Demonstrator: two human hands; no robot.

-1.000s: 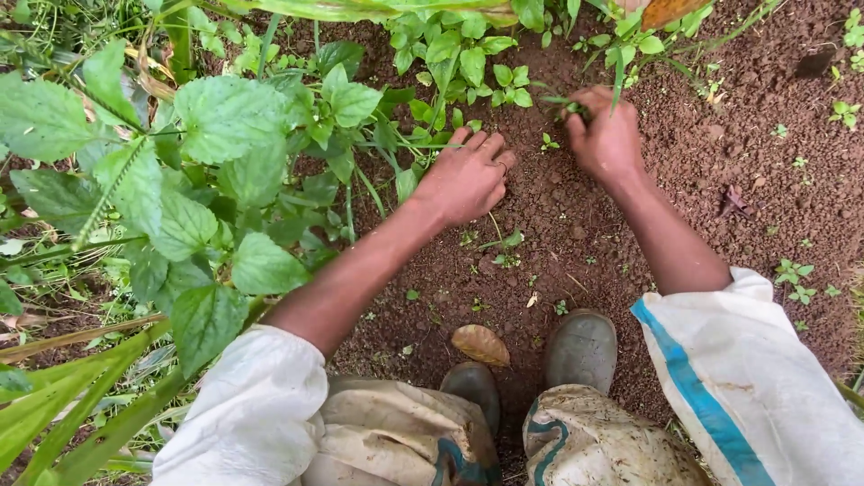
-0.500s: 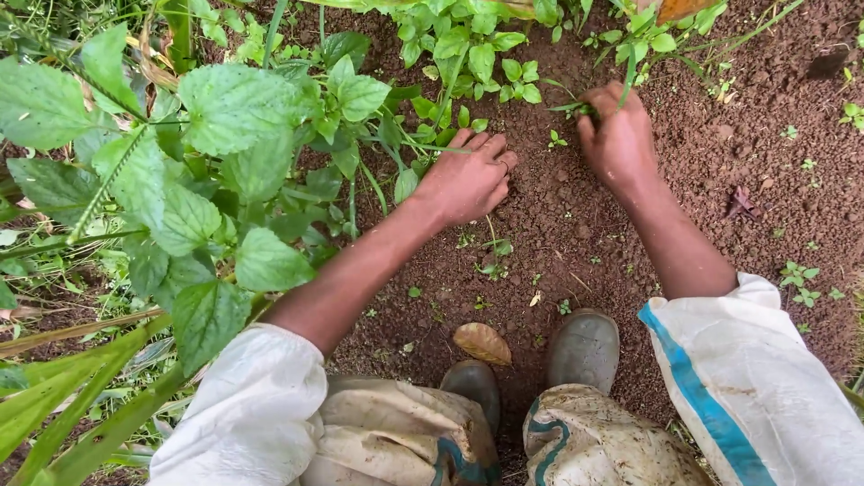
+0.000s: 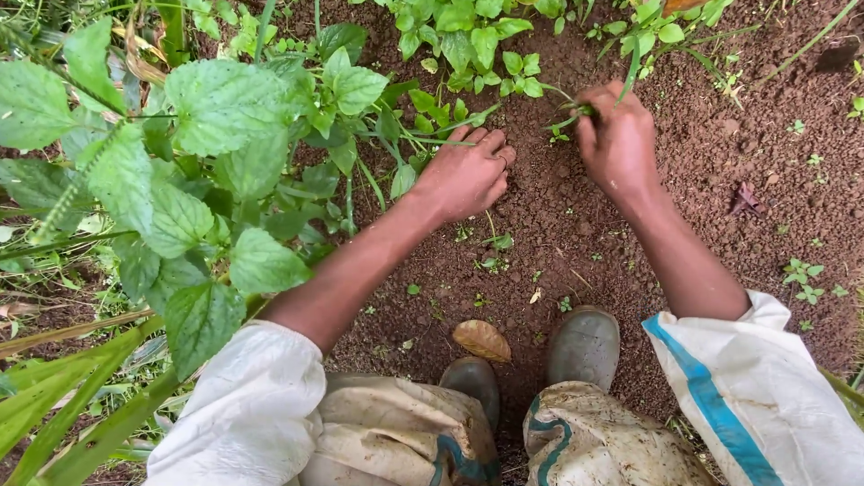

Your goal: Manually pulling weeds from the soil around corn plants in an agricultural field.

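Hands apart: our left hand (image 3: 466, 175) flat on soil (image 3: 558, 225), right hand (image 3: 616, 135) pinching weed sprig (image 3: 569, 119); stem may snap, roots stay.

A single head-worn camera looks steeply down from above the person's crouched body, facing forward over the knees and boots (image 3: 583, 346) to the bare soil (image 3: 558, 216). It sits close: both forearms run up the frame to the left hand (image 3: 466, 175) and right hand (image 3: 617, 137). Leafy plants (image 3: 207, 180) fill the left side.
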